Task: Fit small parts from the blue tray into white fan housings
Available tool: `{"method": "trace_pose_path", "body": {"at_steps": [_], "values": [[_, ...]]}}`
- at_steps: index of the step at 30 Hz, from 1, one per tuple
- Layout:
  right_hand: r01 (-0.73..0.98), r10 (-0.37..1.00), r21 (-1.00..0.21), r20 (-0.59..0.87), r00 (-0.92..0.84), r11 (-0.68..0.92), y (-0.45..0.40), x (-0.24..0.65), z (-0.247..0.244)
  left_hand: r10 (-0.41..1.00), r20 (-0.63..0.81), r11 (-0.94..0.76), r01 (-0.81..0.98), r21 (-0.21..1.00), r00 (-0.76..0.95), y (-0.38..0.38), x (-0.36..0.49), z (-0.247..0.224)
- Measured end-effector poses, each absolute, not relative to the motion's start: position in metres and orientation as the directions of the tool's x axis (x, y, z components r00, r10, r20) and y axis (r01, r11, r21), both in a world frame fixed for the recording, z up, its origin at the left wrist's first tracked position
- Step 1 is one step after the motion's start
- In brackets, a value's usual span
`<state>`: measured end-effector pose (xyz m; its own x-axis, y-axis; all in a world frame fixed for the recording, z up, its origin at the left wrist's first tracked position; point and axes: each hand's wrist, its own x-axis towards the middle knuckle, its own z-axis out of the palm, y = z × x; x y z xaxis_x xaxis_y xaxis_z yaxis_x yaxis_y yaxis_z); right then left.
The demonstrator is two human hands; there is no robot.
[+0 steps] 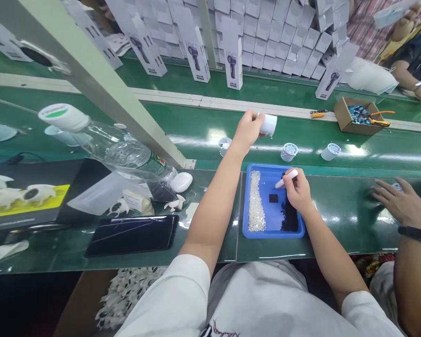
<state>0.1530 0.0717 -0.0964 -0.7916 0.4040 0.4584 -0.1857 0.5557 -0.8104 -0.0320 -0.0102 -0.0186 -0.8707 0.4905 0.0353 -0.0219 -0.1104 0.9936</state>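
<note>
My left hand (247,132) is closed around a white plastic cylinder (268,125), tilted on its side above the green belt. In my right hand (298,189) is a white pen-like tool (286,179), its tip pointing down and left over a blue tray (246,206). Small clear-white pieces (256,206) lie in a strip along the tray's left side. Small black pieces (289,216) are heaped on its right, partly behind my right hand. A black square (273,198) sits in the tray's middle.
Pale cylindrical parts (289,151) stand on the green belt (203,124). A cardboard box (347,119) holds blue pieces and orange-handled pliers. A phone (133,235) and plastic bottle (122,150) lie left, near a slanting metal post (101,75). A co-worker's hand (395,199) is at right.
</note>
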Motion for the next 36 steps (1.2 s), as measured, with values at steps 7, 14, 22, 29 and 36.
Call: {"method": "trace_pose_path", "body": {"at_steps": [7,14,22,29,36], "values": [[-0.148,0.395,-0.85,0.381,-0.836,0.506,0.0719,0.1553,-0.1004,0.489,0.01,-0.308,-0.161,0.938,-0.872,-0.0163,-0.0332,-0.011],[-0.164,0.384,-0.835,0.404,-0.83,0.525,0.0706,0.1518,-0.102,0.48,-0.001,-0.359,-0.197,0.912,-0.877,-0.0163,-0.0367,-0.0093],[-0.132,0.411,-0.829,0.4,-0.819,0.544,0.0715,0.1508,-0.1023,0.477,0.009,-0.36,-0.186,0.914,-0.879,-0.014,-0.0385,-0.0121],[-0.129,0.468,-0.847,0.404,-0.786,0.515,0.0708,0.1508,-0.1028,0.476,0.023,-0.31,-0.143,0.94,-0.879,-0.0153,-0.0363,-0.009],[-0.092,0.473,-0.853,0.371,-0.799,0.514,0.0701,0.1516,-0.0989,0.467,0.018,-0.283,-0.13,0.95,-0.884,-0.0136,-0.0368,-0.0096]]}}
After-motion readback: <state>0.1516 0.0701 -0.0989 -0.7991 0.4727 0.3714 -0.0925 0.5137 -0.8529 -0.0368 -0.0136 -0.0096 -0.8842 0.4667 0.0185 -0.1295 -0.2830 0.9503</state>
